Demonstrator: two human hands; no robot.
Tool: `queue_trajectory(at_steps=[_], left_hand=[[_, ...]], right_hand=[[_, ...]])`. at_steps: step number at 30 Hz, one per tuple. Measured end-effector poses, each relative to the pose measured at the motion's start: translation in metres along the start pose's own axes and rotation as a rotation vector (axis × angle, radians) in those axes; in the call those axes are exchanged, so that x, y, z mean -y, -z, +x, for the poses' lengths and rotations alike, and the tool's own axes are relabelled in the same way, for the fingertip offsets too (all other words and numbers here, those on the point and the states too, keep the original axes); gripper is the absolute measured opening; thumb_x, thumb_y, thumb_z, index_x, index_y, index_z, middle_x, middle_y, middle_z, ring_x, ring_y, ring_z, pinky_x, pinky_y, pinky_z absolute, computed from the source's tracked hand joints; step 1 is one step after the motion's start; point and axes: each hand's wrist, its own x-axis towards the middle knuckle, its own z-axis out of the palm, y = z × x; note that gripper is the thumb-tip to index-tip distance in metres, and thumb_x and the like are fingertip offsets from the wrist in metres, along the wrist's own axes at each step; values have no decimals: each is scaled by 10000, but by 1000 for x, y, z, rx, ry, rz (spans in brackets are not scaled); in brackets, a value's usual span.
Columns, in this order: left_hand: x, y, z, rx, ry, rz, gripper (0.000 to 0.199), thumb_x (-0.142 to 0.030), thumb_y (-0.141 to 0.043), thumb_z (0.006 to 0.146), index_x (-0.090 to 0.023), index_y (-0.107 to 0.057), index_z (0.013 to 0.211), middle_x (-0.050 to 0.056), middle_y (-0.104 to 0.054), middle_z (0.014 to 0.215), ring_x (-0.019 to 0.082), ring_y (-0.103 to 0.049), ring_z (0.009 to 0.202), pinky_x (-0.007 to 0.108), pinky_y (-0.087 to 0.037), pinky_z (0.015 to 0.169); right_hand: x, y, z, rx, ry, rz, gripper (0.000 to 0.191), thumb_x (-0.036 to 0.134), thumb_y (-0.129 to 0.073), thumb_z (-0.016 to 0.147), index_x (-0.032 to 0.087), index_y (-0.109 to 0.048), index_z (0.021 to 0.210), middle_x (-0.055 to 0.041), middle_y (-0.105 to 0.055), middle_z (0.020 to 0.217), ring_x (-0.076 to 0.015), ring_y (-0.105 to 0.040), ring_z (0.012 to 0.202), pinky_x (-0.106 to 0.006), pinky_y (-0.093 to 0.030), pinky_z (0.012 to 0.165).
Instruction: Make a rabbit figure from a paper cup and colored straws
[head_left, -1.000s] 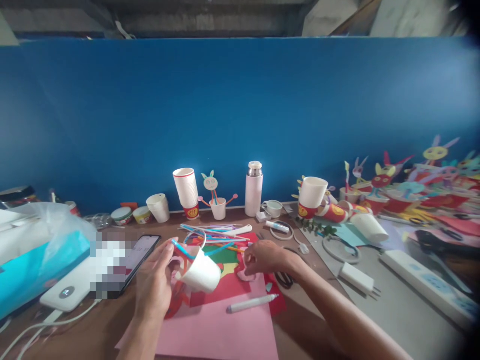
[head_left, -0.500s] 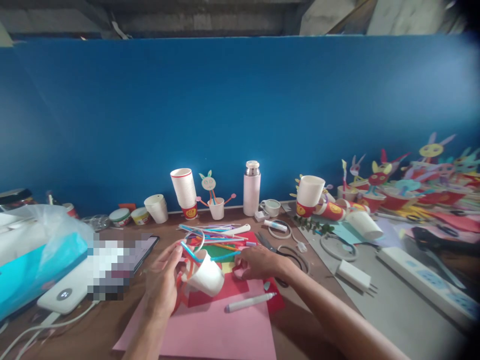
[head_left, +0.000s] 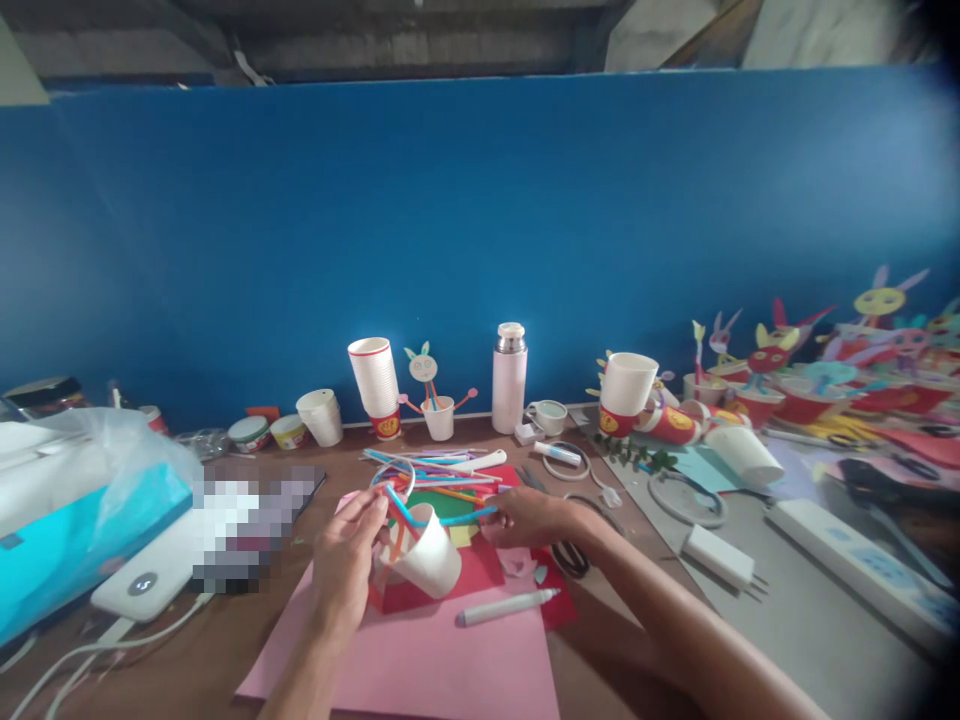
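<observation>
A white paper cup tilts over coloured paper in front of me, its mouth turned up and to the left. Bright blue straw shows on both sides of the cup's mouth; whether it is one piece cannot be told. My left hand has its fingers closed around the blue straw's left end, beside an orange straw at the cup's rim. On the other side, my right hand pinches the straw's right end. A white marker lies below the cup on pink paper.
Loose straws and scissors lie behind my hands. Along the blue wall stand stacked cups, a cup figure and a thermos. A power strip is at right, a power bank at left.
My right hand has shifted slightly up and right, uncovering a pink paper scrap on the red sheet. The left hand and cup stay together. The whole view has shifted slightly.
</observation>
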Motion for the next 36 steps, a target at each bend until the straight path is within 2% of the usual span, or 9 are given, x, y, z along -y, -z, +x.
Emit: queue_trajectory(at_steps=[3,6,10,13,16,19,24,29,36], left_hand=[[0,-1,-1,-1,-18,27,365,-356,-722,610,-133,-671,894,-17,-589,635,70,-493,468,177,-405,443],[-2,-2,-1,-23,-4,16,360,-348,-725,608,-141,-666,897,-11,-609,651,78,-519,488,179,-423,459],[-9,3,3,-134,-10,-46,367,-321,-738,591,-158,-654,909,-2,-641,644,101,-562,515,187,-444,471],[-16,9,8,-196,-71,-107,281,-300,-729,593,-163,-649,825,-3,-647,658,107,-580,562,183,-450,491],[-20,13,11,-201,-96,-156,223,-275,-720,592,-172,-624,765,-19,-644,644,105,-586,593,177,-449,514],[-19,13,13,-225,-103,-177,218,-259,-717,586,-165,-603,747,-27,-636,630,101,-576,575,187,-443,521],[-14,17,19,-249,-127,-229,209,-221,-705,598,-162,-579,755,-12,-650,688,128,-598,665,220,-452,570],[-9,23,24,-247,-112,-290,195,-161,-699,584,-160,-568,729,-13,-654,698,135,-614,683,224,-456,568],[0,26,29,-225,-22,-376,122,-99,-645,627,-146,-595,728,3,-662,717,147,-642,683,221,-498,541]], right_hand=[[-4,11,-3,-35,19,42,114,241,-522,713,166,-607,697,9,-598,655,-108,-498,591,-189,-304,497],[-9,23,-6,-93,18,104,94,221,-526,707,161,-597,715,18,-596,649,-101,-496,584,-183,-311,503],[-14,31,-9,-180,4,217,106,203,-485,735,158,-570,778,-9,-648,724,-122,-566,633,-187,-365,534],[-16,29,-9,-192,16,319,136,189,-433,771,156,-540,848,-17,-673,714,-126,-613,622,-191,-418,556],[-17,25,-6,-214,23,383,158,178,-436,767,145,-537,885,-25,-675,689,-133,-625,601,-196,-440,545],[-18,23,-3,-223,38,421,180,175,-453,759,139,-577,884,-25,-670,690,-131,-624,604,-194,-446,541],[-18,26,-4,-251,57,447,215,195,-461,772,139,-631,890,-7,-644,662,-118,-594,615,-187,-434,559],[-18,30,-5,-307,43,427,213,222,-471,782,146,-662,837,14,-612,650,-100,-534,594,-179,-385,553],[-21,28,-3,-290,20,414,214,238,-477,772,140,-664,808,20,-587,613,-90,-490,547,-174,-355,518]])
